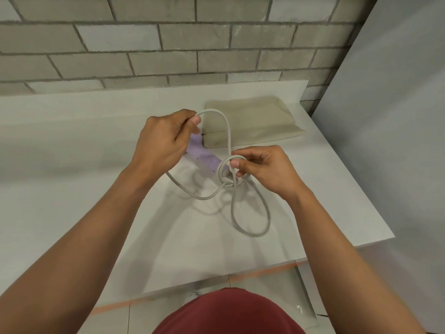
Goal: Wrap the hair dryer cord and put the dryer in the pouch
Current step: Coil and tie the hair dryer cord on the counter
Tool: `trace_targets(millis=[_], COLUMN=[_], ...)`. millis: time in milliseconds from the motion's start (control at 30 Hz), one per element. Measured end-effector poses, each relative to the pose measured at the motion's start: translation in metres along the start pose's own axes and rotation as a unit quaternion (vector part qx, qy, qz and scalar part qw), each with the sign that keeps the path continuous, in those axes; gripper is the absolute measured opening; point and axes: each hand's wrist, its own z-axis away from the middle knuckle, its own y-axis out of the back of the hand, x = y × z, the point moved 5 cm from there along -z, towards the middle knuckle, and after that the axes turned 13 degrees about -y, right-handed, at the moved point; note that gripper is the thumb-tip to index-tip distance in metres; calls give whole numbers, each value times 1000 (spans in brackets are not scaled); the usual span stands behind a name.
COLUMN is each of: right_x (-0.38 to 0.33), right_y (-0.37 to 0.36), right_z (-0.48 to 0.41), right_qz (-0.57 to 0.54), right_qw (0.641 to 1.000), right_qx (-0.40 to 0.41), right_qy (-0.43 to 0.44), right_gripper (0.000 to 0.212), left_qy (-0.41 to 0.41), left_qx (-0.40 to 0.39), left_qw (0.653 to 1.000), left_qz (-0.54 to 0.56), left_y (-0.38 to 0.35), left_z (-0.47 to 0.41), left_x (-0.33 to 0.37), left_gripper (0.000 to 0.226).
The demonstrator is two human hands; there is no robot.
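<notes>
Cord half-gathered, dryer not yet in its pouch

The left hand (163, 143) pinches the grey cord (227, 131) between thumb and forefinger and holds it high, I'd say to keep that stretch taut and clear of the rest. The right hand (262, 169) grips a small coil at the crossing point, fingers curled round it so the turns made so far don't spring loose. A long slack loop hangs below the coil, waiting to be wound. The lilac hair dryer (204, 157) seems to lie on the white table (72, 165), partly hidden behind the left hand. The beige pouch (252, 121) sits flat just behind it, near enough for an easy reach once winding is done.
</notes>
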Motion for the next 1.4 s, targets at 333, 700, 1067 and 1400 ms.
trace_targets(millis=[333,700,1067,1400], right_x=[-2,-11,0,4], right_y=[-15,-10,-9,-29], right_z=[2,5,4,2], right_qz=[58,14,-43,-28], right_qw=[997,998,999,994], right_qx=[-58,-61,-18,-101], right_qy=[-13,20,16,-8], right_gripper=[13,15,16,21], left_qy=[17,-290,80,117], left_qx=[3,-161,79,18], left_qw=[994,922,993,992], left_qz=[-105,-198,48,-37], left_y=[11,-21,29,28], left_z=[3,2,3,1], left_x=[-18,21,-9,-25], left_gripper=[34,37,34,29])
